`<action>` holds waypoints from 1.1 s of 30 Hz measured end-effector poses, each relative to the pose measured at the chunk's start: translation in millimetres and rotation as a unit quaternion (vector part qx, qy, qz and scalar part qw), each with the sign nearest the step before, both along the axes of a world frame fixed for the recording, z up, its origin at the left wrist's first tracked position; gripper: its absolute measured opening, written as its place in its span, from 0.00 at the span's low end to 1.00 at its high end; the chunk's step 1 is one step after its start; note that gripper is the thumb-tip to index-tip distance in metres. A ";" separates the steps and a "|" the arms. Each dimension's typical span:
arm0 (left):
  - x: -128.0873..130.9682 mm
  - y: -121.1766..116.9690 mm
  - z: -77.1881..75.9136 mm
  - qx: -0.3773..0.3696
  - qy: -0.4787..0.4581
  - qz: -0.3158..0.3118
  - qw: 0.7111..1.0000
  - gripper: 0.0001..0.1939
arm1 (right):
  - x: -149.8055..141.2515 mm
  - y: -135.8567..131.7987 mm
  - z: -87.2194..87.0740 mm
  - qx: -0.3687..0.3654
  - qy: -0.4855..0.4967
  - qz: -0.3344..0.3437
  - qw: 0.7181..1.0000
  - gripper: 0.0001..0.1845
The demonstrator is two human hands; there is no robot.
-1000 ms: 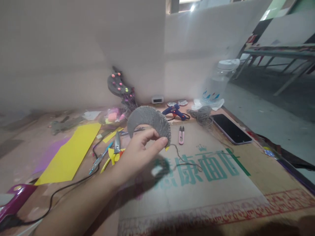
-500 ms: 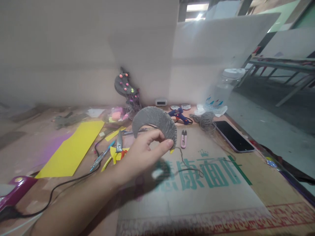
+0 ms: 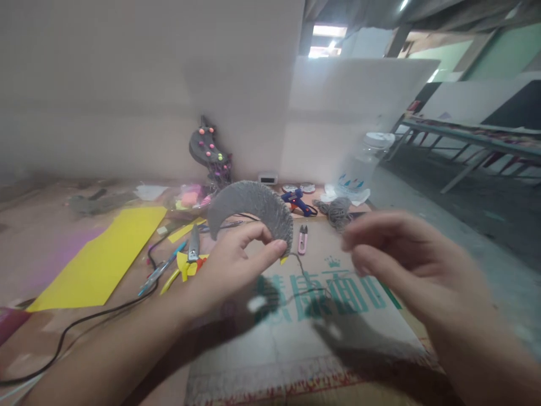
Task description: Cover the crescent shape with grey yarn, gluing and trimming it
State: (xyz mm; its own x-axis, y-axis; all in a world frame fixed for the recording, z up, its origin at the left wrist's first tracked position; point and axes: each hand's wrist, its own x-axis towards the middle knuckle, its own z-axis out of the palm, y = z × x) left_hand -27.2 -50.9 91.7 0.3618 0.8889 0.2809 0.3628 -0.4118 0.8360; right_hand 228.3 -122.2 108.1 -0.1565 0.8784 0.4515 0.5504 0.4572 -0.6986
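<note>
My left hand (image 3: 236, 265) pinches a grey crescent wrapped in yarn (image 3: 251, 206) and holds it up above the cardboard sheet (image 3: 338, 332). A loose strand of grey yarn (image 3: 305, 272) trails from the crescent's right tip down onto the cardboard. My right hand (image 3: 406, 265) hovers to the right of the crescent, blurred by motion, fingers curled toward the strand. Whether it holds anything does not show.
Behind lie a ball of grey yarn (image 3: 338, 207), a blue glue gun (image 3: 298, 202), pink thread snips (image 3: 302, 239), pliers (image 3: 193, 248), yellow foam sheet (image 3: 99, 256), a clear jar (image 3: 359, 166) and a decorated grey crescent (image 3: 207, 149) against the white wall. A black cable (image 3: 84, 318) crosses the left.
My right hand has come into view from the right and moved up toward the crescent. My left hand kept its hold on the crescent; the camera tilted.
</note>
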 end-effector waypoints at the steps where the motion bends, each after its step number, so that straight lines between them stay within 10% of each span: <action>1: -0.2 -0.6 -0.1 -0.002 0.004 0.000 1.000 0.17 | -11.7 11.3 6.7 0.002 -0.002 0.017 1.000 0.08; 6: 1.8 -1.1 -1.4 -0.002 0.010 -0.001 1.000 0.18 | -42.8 35.3 1.7 -0.128 0.072 0.096 0.985 0.16; 12: 5.2 0.5 -3.6 0.042 0.045 0.005 0.998 0.16 | -53.0 41.8 -23.9 -0.314 0.259 0.173 0.897 0.22; 22: 6.6 0.0 -7.5 0.034 0.080 -0.005 0.996 0.16 | -51.7 49.0 -25.1 -0.195 0.112 0.095 0.970 0.08; 33: 6.7 0.9 -8.4 0.043 0.076 -0.012 0.996 0.16 | -51.2 51.9 -30.8 -0.196 0.159 0.123 0.960 0.07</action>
